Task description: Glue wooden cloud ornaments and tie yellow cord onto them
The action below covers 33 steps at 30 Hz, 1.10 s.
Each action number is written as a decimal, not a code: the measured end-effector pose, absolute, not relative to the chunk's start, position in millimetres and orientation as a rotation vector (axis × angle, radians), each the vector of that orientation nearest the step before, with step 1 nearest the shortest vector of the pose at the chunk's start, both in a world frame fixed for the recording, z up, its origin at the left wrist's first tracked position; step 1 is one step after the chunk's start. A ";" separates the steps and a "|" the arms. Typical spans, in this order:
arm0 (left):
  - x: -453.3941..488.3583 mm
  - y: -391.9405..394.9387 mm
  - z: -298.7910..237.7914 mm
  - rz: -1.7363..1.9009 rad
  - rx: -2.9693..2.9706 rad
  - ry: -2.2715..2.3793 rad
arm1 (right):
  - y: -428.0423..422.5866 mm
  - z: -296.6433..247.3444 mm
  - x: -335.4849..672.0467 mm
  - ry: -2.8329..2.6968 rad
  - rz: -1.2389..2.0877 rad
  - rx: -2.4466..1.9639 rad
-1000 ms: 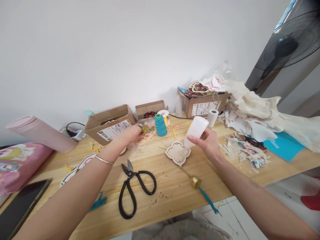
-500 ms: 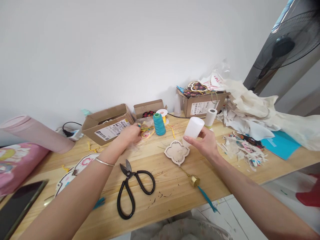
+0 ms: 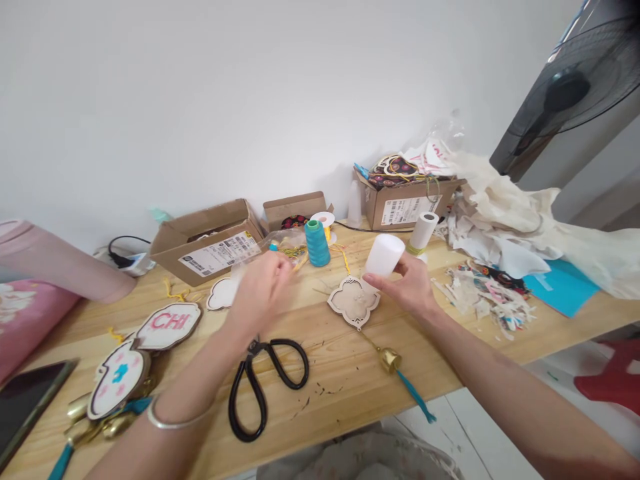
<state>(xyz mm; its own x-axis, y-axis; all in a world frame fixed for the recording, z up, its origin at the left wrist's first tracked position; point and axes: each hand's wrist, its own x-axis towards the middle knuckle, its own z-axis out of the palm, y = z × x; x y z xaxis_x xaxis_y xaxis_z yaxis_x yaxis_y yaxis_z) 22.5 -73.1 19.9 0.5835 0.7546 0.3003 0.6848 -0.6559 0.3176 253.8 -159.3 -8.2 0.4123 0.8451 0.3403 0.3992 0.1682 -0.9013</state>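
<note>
My right hand (image 3: pixel 413 288) is closed around a white plastic bottle (image 3: pixel 384 255), tilted with its lower end just above a pale wooden lobed ornament (image 3: pixel 354 301) lying flat on the wooden table (image 3: pixel 340 393). A cord leads from the ornament to a brass bell (image 3: pixel 391 361) and a teal tassel (image 3: pixel 416 399). My left hand (image 3: pixel 261 293) hovers over the table just above black scissors (image 3: pixel 270 381), smeared by motion, fingers curled; I cannot see anything in it. Behind it lie a clear bag of coloured trinkets (image 3: pixel 286 245) and a teal thread spool (image 3: pixel 317 244).
Open cardboard boxes (image 3: pixel 207 241) (image 3: pixel 406 203) line the wall. A paper roll (image 3: pixel 424 232), fabric scraps (image 3: pixel 480 298), white cloth (image 3: pixel 520 217) and teal paper (image 3: pixel 565 287) fill the right. Finished ornaments (image 3: pixel 167 325) (image 3: pixel 119 375) and a phone (image 3: pixel 27 399) lie left. A fan (image 3: pixel 575 87) stands right.
My left hand has pulled back from the trinket bag toward me and now hangs over the scissors. The view shifted right, showing more ornaments at left. The right hand keeps the bottle over the ornament.
</note>
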 end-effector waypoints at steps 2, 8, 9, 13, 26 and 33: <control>33.2 -92.5 8.6 0.511 2.706 0.946 | -158.7 -9.9 254.0 -1.190 0.437 -1.460; 63.6 -129.1 -9.8 0.375 2.847 0.499 | -159.0 -11.4 254.5 -1.221 0.384 -1.497; 65.9 -130.6 -11.4 0.368 2.874 0.476 | -159.0 -11.4 254.6 -1.227 0.376 -1.499; 68.5 -130.4 -17.4 0.334 2.941 0.486 | -159.0 -10.9 253.9 -1.267 0.336 -1.496; 67.9 -132.1 -18.9 0.316 2.920 0.538 | -162.6 -10.0 252.7 -1.351 0.174 -1.469; 68.4 -132.4 -19.2 0.285 2.932 0.538 | -162.1 -9.4 252.5 -1.401 0.167 -1.455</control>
<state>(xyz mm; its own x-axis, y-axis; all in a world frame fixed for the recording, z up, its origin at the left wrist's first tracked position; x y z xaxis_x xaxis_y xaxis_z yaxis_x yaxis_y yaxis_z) 68.4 -132.4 -19.2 0.9177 0.3640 0.1588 0.3361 -0.9249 0.1778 252.5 -162.1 -9.4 0.3018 0.7889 0.5354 0.6411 0.2478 -0.7264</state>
